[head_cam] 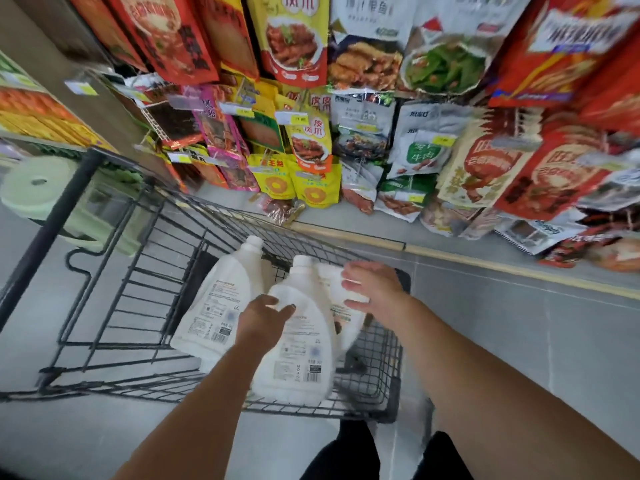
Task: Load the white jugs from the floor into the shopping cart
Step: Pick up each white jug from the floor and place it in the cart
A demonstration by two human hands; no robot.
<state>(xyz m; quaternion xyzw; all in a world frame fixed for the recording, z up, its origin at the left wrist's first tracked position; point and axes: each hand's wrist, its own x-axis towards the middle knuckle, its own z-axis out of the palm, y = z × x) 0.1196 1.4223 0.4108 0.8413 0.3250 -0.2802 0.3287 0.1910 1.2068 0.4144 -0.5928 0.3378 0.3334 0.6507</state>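
Gripping the middle jug (pixel 298 358) near its neck with the left hand (pixel 259 317), laying the right hand (pixel 374 289) over the right jug (pixel 343 325), hold unclear; left jug (pixel 221 296) alongside, all inside the shopping cart (pixel 381 362).

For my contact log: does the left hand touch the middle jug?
Touching. The head view shows the left hand with its fingers curled round the handle of the middle jug, and no gap between them.

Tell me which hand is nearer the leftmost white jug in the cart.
Left. The left hand sits just beside the leftmost jug, holding the middle jug; the right hand rests farther right on the third jug.
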